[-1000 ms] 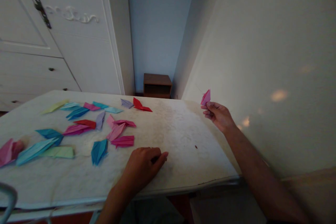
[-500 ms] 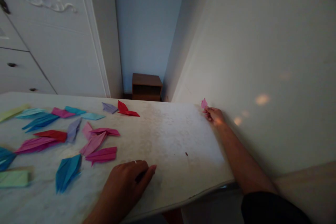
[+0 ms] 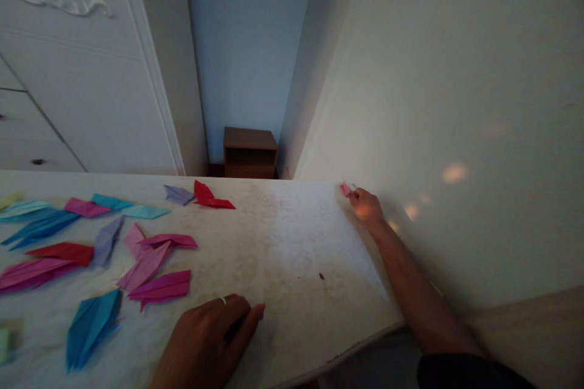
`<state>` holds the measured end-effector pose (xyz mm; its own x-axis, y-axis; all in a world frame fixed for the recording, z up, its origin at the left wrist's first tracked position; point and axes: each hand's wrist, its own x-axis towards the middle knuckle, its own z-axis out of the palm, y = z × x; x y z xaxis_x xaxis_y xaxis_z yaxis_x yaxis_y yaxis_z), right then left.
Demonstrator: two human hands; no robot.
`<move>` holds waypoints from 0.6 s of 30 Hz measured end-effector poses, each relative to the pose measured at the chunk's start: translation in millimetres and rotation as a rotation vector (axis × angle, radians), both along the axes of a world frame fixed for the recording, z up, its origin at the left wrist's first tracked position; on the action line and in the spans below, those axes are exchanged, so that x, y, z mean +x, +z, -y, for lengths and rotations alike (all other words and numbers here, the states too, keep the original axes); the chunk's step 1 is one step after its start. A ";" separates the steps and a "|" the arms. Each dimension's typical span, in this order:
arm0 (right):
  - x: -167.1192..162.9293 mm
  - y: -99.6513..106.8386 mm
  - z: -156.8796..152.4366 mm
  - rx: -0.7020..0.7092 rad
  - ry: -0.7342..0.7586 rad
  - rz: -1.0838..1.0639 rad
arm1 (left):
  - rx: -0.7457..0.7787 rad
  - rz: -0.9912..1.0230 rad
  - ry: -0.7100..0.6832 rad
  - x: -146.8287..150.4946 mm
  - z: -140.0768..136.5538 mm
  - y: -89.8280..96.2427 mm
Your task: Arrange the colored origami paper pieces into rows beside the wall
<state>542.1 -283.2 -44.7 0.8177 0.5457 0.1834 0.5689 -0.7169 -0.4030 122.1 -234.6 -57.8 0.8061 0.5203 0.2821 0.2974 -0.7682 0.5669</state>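
Observation:
At the far right corner of the table, my right hand (image 3: 365,205) pinches a small pink folded paper (image 3: 345,189) between thumb and fingers, close to the wall. My left hand (image 3: 207,340) rests at the table's near side, fingers loosely bent and thumb apart, with nothing visible in it. Left of it lie a magenta folded paper (image 3: 162,287) and a blue folded paper (image 3: 91,328). Farther back, a light pink folded paper (image 3: 145,267) overlaps another magenta one. A red folded paper (image 3: 212,196) with a raised point sits beside a lavender one (image 3: 179,194) near the far edge.
Several more folded papers, blue, red, magenta and lavender (image 3: 107,242), cover the left of the white table (image 3: 274,243). A dark speck (image 3: 321,276) lies right of centre. A white wall (image 3: 433,103) borders the right; a white cabinet (image 3: 91,91) and brown nightstand (image 3: 250,140) stand behind.
My right hand has lowered slightly onto the corner, and the pink paper it holds has tipped from upright to leaning. The view has shifted right; my left hand stays resting.

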 end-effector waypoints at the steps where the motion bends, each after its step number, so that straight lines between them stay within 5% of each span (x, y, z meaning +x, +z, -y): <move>1: -6.2 -4.5 -3.3 -0.016 0.041 0.076 | -0.004 -0.003 -0.007 -0.4 -0.7 -0.9; 6: -21.2 -27.1 -22.9 -0.126 0.218 0.298 | 0.007 -0.006 -0.025 -2.4 -2.8 -7.1; 18: 6.5 -34.1 -23.3 -0.131 0.252 0.362 | -0.019 0.004 -0.011 -1.7 -1.9 -2.6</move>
